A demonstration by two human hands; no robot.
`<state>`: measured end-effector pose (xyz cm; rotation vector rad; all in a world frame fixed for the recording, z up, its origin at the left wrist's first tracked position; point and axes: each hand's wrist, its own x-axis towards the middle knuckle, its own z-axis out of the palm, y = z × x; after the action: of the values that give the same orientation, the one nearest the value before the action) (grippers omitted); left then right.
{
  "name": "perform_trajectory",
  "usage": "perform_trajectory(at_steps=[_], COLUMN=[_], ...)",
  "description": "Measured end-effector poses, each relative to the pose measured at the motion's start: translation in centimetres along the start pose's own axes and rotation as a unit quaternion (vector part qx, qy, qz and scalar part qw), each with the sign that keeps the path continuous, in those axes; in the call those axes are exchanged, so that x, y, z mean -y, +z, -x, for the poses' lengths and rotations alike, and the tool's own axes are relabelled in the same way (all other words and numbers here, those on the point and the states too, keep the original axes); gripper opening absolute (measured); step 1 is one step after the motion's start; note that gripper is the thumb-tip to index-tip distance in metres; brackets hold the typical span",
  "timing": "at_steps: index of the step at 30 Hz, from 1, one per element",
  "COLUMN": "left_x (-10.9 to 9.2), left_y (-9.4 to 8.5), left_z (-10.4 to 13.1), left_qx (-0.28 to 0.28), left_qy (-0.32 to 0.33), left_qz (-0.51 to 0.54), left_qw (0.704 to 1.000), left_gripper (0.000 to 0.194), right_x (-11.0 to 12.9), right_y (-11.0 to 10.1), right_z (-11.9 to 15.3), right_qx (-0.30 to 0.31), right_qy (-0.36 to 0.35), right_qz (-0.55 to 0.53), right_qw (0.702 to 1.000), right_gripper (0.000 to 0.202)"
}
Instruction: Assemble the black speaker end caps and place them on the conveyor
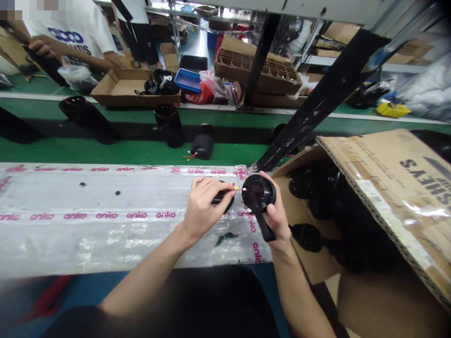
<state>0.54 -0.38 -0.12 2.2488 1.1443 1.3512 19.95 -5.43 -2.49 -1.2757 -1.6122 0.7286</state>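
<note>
My right hand (pixel 278 216) grips a glossy black round part (pixel 260 191) with a short black arm hanging toward me. A small white connector shows at the part's left edge. My left hand (pixel 202 204) is closed, with thumb and fingertips pinching thin red and yellow wires (pixel 237 189) close to that connector. Whether the two wire ends are joined is too small to tell. Beneath my left fingers is a black cylindrical housing (pixel 228 204), mostly hidden by the hand. Both hands are above the plastic-covered work surface (pixel 134 239).
An open carton (pixel 380 197) at the right holds several black parts. Black cylinders (pixel 169 126) are on the green conveyor belt (pixel 141 152), one with loose wires. A dark slanted post (pixel 317 101) rises beyond my right hand. Across the belt, a person (pixel 81 37) stands near a shallow box (pixel 120 87).
</note>
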Motion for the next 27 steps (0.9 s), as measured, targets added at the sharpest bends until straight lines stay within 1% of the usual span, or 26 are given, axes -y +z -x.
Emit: perform_trajectory(at_steps=[1, 3, 4, 7, 9, 12, 14, 18, 20, 23, 27], left_x=[0.0, 0.0, 0.0, 0.0, 0.1, 0.3, 0.4, 0.6, 0.6, 0.4, 0.3], left_y=[0.0, 0.0, 0.0, 0.0, 0.0, -0.2, -0.3, -0.5, -0.5, -0.4, -0.3], left_z=[0.0, 0.0, 0.0, 0.0, 0.0, -0.1, -0.1, -0.2, -0.2, -0.1, 0.0], left_qx=[-0.001, -0.003, -0.006, -0.016, -0.012, 0.011, 0.02, 0.019, 0.018, 0.008, 0.007], left_qy=[0.002, 0.008, 0.01, 0.017, 0.017, 0.004, -0.005, 0.014, 0.023, 0.043, 0.073], left_qz=[0.003, 0.011, 0.015, 0.021, 0.026, 0.046, 0.06, 0.066, 0.057, 0.015, -0.019], left_qw=[1.0, 1.0, 1.0, 1.0, 0.999, 0.999, 0.998, 0.998, 0.998, 0.999, 0.997], left_gripper=[0.008, 0.006, 0.006, 0.005, 0.005, 0.001, 0.004, 0.007, 0.008, 0.01, 0.009], right_x=[0.1, 0.1, 0.1, 0.1, 0.2, 0.3, 0.4, 0.4, 0.6, 1.0, 1.3], right_y=[0.0, 0.0, 0.0, 0.0, 0.0, -0.2, -0.5, -1.2, -1.4, -1.7, -2.5], right_z=[0.0, -0.1, -0.2, -0.6, -0.9, -1.4, -1.7, -2.4, -2.6, -2.6, -2.7], right_qx=[-0.022, -0.068, -0.072, -0.052, -0.039, -0.02, 0.005, 0.051, 0.06, 0.064, 0.1], right_qy=[0.005, 0.024, 0.025, 0.01, -0.005, -0.021, -0.021, -0.011, -0.014, -0.036, -0.055], right_qz=[0.01, -0.018, -0.033, -0.089, -0.114, -0.109, -0.108, -0.125, -0.132, -0.141, -0.147], right_qw=[1.0, 0.997, 0.997, 0.995, 0.993, 0.994, 0.994, 0.991, 0.989, 0.987, 0.983], right_gripper=[0.076, 0.077, 0.075, 0.071, 0.071, 0.072, 0.073, 0.078, 0.079, 0.079, 0.076])
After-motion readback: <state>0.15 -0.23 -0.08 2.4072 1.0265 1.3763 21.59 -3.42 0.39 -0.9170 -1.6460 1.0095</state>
